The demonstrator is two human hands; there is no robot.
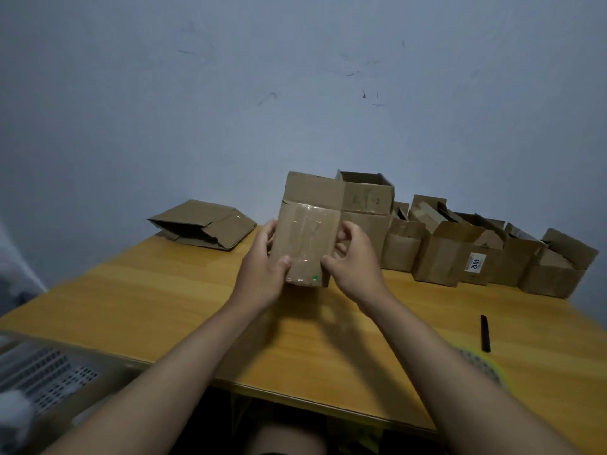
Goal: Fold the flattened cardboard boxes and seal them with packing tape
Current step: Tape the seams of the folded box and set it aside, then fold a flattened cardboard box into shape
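Both hands hold one small cardboard box (308,238) up off the tabletop (164,300): the left hand (262,270) grips its left side with the thumb pressed on the near face, and the right hand (353,261) grips its right side, thumb on the same face and fingers curled round the edge. Clear packing tape (307,233) shines across that face, and one flap stands up at the far end of the box. Just behind the held box stands a taller open box (368,205). Right of the held box runs a row of open boxes (476,254), one with a white label (475,264). Left of it lies a flattened box (203,224). Nearer, to its right, lies a slim black tool (485,333).
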